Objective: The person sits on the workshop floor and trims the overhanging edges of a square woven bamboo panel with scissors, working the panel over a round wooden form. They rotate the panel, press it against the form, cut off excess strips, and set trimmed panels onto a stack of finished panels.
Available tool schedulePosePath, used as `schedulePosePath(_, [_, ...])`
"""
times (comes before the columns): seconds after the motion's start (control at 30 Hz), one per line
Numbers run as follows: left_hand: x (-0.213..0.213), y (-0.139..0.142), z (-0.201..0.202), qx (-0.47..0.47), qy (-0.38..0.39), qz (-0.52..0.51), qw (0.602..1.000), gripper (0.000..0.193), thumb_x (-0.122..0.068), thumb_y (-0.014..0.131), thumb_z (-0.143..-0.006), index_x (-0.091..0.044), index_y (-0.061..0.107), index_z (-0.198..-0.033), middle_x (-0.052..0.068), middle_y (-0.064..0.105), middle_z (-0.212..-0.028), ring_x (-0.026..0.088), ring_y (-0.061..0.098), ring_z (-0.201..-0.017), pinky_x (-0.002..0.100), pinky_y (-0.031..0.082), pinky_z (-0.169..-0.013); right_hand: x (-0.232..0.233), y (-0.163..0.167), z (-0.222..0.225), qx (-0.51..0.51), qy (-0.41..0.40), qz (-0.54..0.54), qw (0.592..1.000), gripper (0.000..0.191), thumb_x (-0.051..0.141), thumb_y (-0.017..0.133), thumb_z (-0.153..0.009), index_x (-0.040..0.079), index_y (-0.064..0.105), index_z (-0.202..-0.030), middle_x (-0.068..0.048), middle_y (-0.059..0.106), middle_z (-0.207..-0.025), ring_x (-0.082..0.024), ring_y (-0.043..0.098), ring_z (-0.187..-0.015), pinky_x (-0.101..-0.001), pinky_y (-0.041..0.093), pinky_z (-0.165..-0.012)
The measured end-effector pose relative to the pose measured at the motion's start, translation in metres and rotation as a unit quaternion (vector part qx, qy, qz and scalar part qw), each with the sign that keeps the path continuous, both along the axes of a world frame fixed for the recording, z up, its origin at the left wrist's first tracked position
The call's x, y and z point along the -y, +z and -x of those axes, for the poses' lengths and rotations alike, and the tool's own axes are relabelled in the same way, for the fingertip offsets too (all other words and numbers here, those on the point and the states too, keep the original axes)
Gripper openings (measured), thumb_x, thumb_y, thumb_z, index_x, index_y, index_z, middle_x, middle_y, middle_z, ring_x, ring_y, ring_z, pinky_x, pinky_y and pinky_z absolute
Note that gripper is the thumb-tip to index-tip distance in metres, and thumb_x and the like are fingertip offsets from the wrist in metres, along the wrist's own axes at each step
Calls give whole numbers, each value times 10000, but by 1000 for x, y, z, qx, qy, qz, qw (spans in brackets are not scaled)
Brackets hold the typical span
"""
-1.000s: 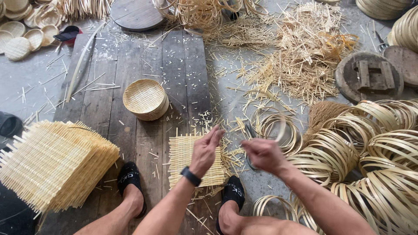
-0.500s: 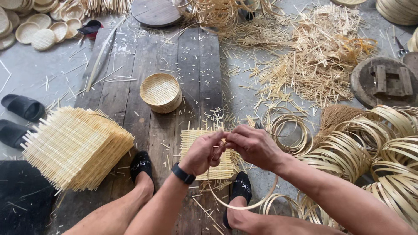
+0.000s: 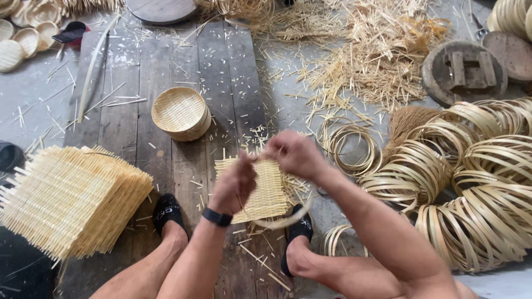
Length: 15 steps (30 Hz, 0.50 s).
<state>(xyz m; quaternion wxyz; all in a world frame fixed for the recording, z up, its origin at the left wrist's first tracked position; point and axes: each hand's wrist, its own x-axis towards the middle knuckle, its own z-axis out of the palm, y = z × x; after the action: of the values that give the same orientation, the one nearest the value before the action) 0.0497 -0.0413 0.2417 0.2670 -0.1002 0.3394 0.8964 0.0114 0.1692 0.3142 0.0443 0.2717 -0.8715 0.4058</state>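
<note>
Stack of woven mats (image 3: 69, 199) near left, round basket (image 3: 180, 113) farther. Your left hand (image 3: 235, 182) and right hand (image 3: 293, 154) pinch a thin bamboo strip (image 3: 285, 218) over the woven mat (image 3: 265, 191) at centre. Bamboo hoops (image 3: 471, 182) right.

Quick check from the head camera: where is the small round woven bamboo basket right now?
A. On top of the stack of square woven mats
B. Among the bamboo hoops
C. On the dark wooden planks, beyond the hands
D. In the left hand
C: the small round woven bamboo basket sits on the dark wooden planks, untouched, beyond both hands.
</note>
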Motion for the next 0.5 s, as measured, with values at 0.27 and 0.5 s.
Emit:
schedulePosePath(0.27, [61,-2,22,15,138,-92,986,284,-300,581,-967,-34,634,-882,16,550,-653,126,488,-593,263,386,-514,-18,-51,-6,432,-34,511,742,416,321,553,-1076,-64,706,-1110,-54,580,-708,-167,566,-666,-308,482,-632])
schedulePosePath(0.5, [70,-7,25,3,2,97,995,308,-311,655,-984,-45,657,-828,-45,459,-565,66,392,-479,226,318,-438,-7,-91,-9,492,-11,518,700,383,317,586,-1058,-29,713,-954,28,369,-600,-90,355,-528,-259,301,-484])
